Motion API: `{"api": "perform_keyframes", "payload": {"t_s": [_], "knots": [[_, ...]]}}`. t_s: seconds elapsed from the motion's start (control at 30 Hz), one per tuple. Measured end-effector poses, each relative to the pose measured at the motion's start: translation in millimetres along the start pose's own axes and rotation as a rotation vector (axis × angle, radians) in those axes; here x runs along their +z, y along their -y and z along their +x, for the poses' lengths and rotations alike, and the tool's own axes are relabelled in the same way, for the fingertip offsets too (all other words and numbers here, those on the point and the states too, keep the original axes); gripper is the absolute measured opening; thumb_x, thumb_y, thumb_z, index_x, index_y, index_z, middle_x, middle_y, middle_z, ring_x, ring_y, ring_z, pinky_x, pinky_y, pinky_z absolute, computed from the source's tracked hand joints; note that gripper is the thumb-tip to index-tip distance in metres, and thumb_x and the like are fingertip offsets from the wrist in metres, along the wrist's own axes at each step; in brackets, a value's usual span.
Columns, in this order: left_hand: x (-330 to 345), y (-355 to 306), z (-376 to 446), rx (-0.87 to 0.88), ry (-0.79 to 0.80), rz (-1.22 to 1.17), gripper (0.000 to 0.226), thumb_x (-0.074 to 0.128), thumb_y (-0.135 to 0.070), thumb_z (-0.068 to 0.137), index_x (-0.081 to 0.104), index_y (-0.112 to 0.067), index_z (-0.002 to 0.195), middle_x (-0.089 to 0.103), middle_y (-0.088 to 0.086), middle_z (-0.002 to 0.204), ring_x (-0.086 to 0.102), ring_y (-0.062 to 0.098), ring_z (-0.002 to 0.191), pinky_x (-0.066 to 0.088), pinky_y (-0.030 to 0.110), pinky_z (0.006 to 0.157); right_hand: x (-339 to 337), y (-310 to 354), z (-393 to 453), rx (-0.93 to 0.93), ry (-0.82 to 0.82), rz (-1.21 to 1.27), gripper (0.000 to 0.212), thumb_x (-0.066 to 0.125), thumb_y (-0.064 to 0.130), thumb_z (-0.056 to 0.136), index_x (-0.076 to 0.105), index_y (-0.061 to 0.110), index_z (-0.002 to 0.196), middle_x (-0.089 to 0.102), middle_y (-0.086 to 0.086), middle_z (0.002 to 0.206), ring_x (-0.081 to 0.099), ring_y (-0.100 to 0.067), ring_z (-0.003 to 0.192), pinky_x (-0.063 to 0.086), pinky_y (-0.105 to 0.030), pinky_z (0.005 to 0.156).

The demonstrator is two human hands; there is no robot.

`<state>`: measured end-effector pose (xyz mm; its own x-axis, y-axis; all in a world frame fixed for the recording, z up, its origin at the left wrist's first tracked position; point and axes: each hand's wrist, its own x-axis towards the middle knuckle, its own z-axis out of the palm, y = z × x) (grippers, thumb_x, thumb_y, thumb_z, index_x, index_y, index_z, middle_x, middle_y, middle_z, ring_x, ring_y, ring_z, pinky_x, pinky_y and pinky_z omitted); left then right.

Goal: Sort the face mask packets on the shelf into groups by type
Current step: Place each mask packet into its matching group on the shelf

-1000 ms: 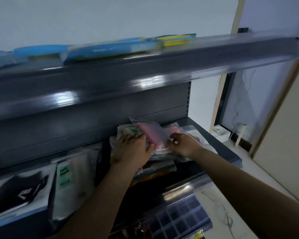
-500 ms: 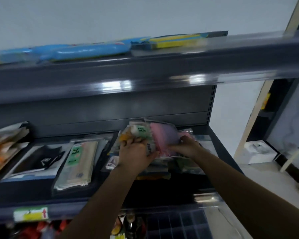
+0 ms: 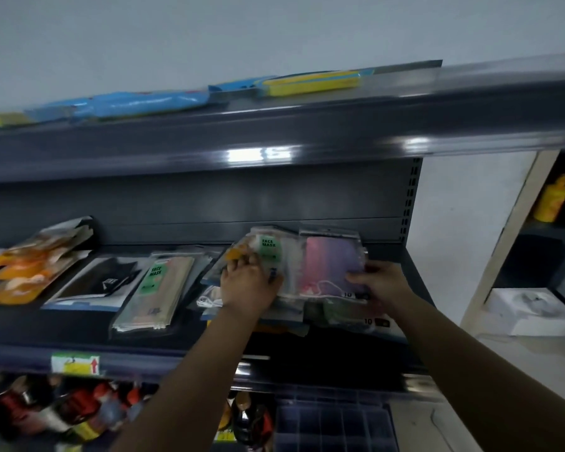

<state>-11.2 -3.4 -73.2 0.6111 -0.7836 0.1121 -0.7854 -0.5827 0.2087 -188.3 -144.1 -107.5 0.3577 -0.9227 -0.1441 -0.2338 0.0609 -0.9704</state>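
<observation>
While both hands work at the right end of the shelf, the left hand grips a clear packet with a green label, fingers curled over its lower edge. The right hand pinches the pink packet at its lower right corner. Both packets are tilted up over a heap of packets near the shelf's front right corner. Left of the heap lies a beige stack, then a black packet, then orange packets at the left end. Blue packs lie on the shelf above.
</observation>
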Motion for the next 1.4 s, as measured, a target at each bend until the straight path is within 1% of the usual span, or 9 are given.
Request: {"api": "perform_keyframes", "payload": {"t_s": [0.07,0.33,0.6,0.73,0.83,1.0,1.27,1.33,1.4], "knots": [[0,0,2,-0.055,0.0,-0.049,0.08,0.048,-0.054,0.089,0.022,-0.005,0.146,0.036,0.017,0.146,0.028,0.035,0.137,0.026,0.041,0.11,-8,-1,0,0.001,0.038,0.072,0.035,0.075,-0.005,0.069,0.067,-0.004,0.103,0.069,-0.022,0.103,0.067,-0.033,0.09,0.053,-0.041,0.085],[0,2,1,-0.042,-0.164,-0.302,0.064,0.067,-0.034,0.082,0.04,-0.013,0.137,0.053,0.013,0.132,0.052,0.032,0.118,0.043,0.038,0.094,-16,2,-10,-0.081,0.08,0.289,0.042,0.064,-0.015,0.077,0.049,0.003,0.111,0.06,-0.011,0.096,0.061,-0.021,0.079,0.05,-0.027,0.062],[-23,15,-35,-0.091,-0.385,-0.959,0.066,0.072,-0.003,0.079,0.041,-0.009,0.137,0.055,-0.001,0.099,0.058,0.018,0.094,0.052,0.03,0.081,-1,7,-19,-0.149,0.108,0.422,0.044,0.062,-0.012,0.08,0.049,0.004,0.119,0.063,-0.006,0.095,0.06,-0.021,0.084,0.049,-0.031,0.081],[-36,43,-58,-0.178,-0.472,-1.156,0.061,0.069,-0.003,0.081,0.043,-0.015,0.135,0.055,-0.006,0.098,0.063,0.015,0.09,0.057,0.028,0.073,28,20,-31,-0.176,0.194,0.44,0.051,0.062,-0.01,0.081,0.047,0.01,0.125,0.062,0.0,0.096,0.06,-0.011,0.085,0.046,-0.025,0.077],[-43,71,-72,-0.259,-0.531,-1.208,0.057,0.069,-0.005,0.081,0.046,-0.02,0.131,0.056,-0.008,0.101,0.061,0.006,0.085,0.056,0.016,0.06,53,30,-40,-0.175,0.258,0.438,0.054,0.063,-0.009,0.081,0.044,0.005,0.13,0.062,-0.009,0.109,0.06,-0.02,0.096,0.047,-0.026,0.083],[-53,124,-81,-0.323,-0.625,-1.185,0.057,0.071,-0.005,0.08,0.05,-0.011,0.131,0.059,0.003,0.11,0.064,0.017,0.087,0.057,0.026,0.07,98,48,-53,-0.155,0.314,0.443,0.059,0.065,-0.007,0.08,0.043,0.009,0.132,0.057,-0.013,0.125,0.057,-0.027,0.112,0.045,-0.042,0.101],[-64,199,-60,-0.446,-0.611,-1.35,0.055,0.071,-0.007,0.081,0.048,-0.009,0.132,0.056,0.001,0.12,0.06,0.009,0.089,0.053,0.015,0.065,163,81,-63,-0.157,0.292,0.44,0.061,0.069,-0.001,0.079,0.045,0.017,0.132,0.06,-0.005,0.125,0.06,-0.022,0.109,0.048,-0.041,0.096],[-60,213,-49,-0.471,-0.549,-1.371,0.058,0.072,-0.007,0.08,0.048,-0.009,0.133,0.056,0.006,0.127,0.061,0.02,0.104,0.055,0.029,0.08,178,86,-64,-0.162,0.273,0.466,0.061,0.068,-0.002,0.078,0.045,0.014,0.132,0.059,-0.009,0.126,0.06,-0.024,0.11,0.049,-0.041,0.095],[-53,224,-36,-0.487,-0.494,-1.382,0.056,0.07,-0.003,0.081,0.047,-0.006,0.132,0.056,0.009,0.126,0.06,0.026,0.109,0.053,0.034,0.082,191,89,-65,-0.168,0.249,0.483,0.06,0.068,-0.004,0.078,0.045,0.011,0.132,0.059,-0.012,0.127,0.06,-0.027,0.112,0.047,-0.044,0.099]]}}
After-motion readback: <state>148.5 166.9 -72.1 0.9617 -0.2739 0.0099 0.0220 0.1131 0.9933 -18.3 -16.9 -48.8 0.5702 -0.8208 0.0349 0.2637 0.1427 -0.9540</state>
